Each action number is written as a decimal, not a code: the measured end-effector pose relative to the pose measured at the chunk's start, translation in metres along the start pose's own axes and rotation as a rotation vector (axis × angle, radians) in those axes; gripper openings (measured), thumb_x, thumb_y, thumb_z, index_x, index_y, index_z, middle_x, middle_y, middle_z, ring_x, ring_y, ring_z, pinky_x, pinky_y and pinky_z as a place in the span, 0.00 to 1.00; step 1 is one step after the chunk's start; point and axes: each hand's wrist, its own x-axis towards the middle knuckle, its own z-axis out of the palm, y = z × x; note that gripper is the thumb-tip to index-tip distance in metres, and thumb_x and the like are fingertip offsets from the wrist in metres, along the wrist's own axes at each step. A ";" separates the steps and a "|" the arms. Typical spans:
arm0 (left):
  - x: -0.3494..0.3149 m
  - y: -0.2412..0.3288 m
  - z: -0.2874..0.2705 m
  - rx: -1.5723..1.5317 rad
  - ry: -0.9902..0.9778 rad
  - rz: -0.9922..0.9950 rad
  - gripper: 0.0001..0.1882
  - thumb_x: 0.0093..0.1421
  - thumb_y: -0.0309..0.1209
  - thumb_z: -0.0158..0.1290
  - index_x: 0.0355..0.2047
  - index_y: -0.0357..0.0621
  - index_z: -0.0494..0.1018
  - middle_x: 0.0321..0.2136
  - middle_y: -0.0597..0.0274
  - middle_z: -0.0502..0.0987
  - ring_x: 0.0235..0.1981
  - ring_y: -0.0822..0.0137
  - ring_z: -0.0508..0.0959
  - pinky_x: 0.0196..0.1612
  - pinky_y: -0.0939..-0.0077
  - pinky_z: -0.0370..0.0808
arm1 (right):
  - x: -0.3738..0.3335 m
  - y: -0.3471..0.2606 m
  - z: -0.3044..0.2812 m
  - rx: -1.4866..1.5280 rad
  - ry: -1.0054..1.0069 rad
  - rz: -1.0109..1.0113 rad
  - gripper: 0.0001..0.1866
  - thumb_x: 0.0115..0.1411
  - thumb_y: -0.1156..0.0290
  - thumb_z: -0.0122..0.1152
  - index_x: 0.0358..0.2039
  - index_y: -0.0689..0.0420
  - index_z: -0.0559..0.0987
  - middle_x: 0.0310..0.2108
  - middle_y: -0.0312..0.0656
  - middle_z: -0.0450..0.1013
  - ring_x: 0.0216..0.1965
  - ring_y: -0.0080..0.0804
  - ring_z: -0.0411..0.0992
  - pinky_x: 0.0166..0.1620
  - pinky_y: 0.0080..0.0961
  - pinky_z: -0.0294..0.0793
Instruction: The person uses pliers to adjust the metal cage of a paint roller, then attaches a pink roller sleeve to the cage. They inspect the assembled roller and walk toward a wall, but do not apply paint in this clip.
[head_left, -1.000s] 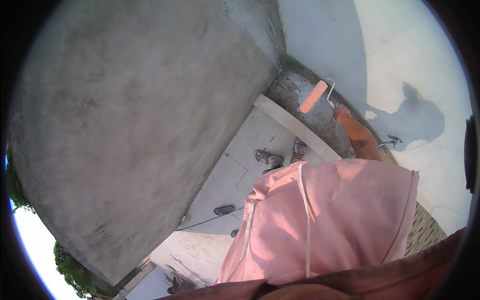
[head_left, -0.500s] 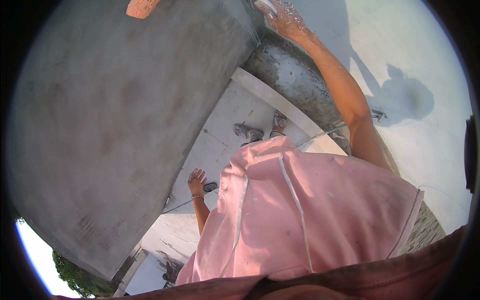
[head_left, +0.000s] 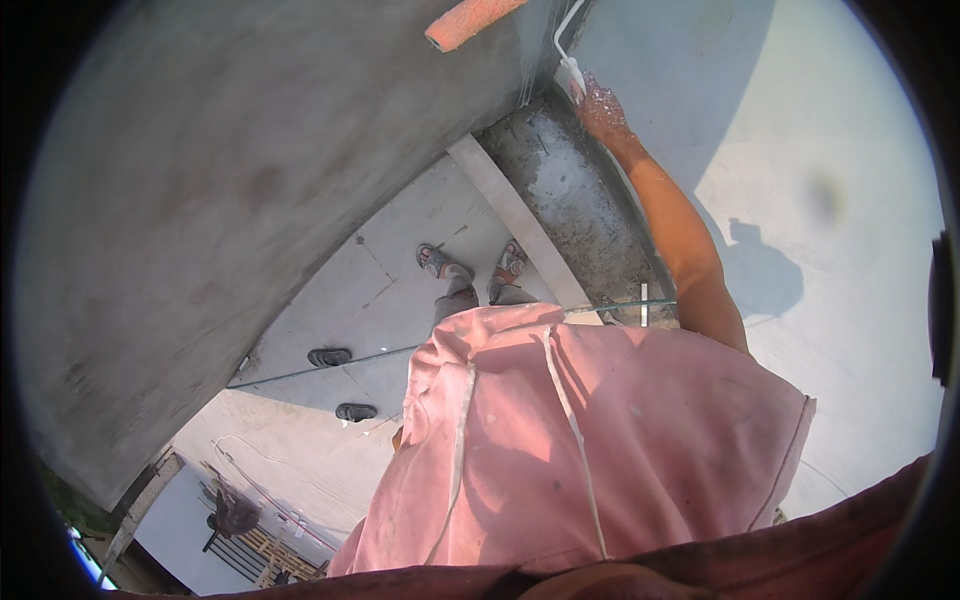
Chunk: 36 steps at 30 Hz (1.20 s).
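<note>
Your right hand [head_left: 604,110], flecked white, grasped the white handle [head_left: 574,76] of an orange roller [head_left: 474,22] at the frame's top centre, over the grey wall [head_left: 250,150]; your left hand was hidden, its state impossible to tell.

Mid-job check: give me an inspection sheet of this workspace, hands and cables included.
Surface: pale grey concrete floor, dark marks on it.
Job's things: fuzzy orange paint roller with white handle; contact with the smooth grey cement wall can't be told.
Clutter: two dark slippers lying apart.
Hands: white-spattered right hand grips the handle; left hand not in view.
Cables: thin dark cord across the floor, kind unclear.
Surroundings: partly sunlit white wall.
</note>
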 end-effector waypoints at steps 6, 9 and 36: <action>0.041 -0.073 -0.020 0.700 0.021 0.276 0.21 0.72 0.33 0.45 0.61 0.38 0.69 0.54 0.53 0.79 0.53 0.58 0.81 0.48 0.64 0.81 | -0.192 0.106 0.084 -0.209 -0.625 0.575 0.22 0.69 0.58 0.52 0.57 0.59 0.74 0.56 0.54 0.74 0.60 0.50 0.72 0.61 0.47 0.72; 0.076 -0.063 -0.051 1.217 0.100 0.508 0.21 0.71 0.32 0.45 0.61 0.37 0.70 0.53 0.53 0.80 0.52 0.59 0.81 0.47 0.64 0.81 | -0.281 0.104 0.075 -0.055 -0.626 0.539 0.25 0.71 0.55 0.51 0.59 0.61 0.70 0.50 0.64 0.75 0.54 0.61 0.73 0.58 0.53 0.72; -0.126 0.394 0.082 -1.634 -0.617 0.731 0.49 0.61 0.63 0.54 0.66 0.33 0.55 0.63 0.45 0.63 0.66 0.48 0.65 0.71 0.46 0.61 | -0.251 -0.239 0.024 0.783 -0.153 -0.375 0.20 0.59 0.59 0.72 0.40 0.61 0.75 0.32 0.51 0.76 0.30 0.52 0.78 0.34 0.40 0.78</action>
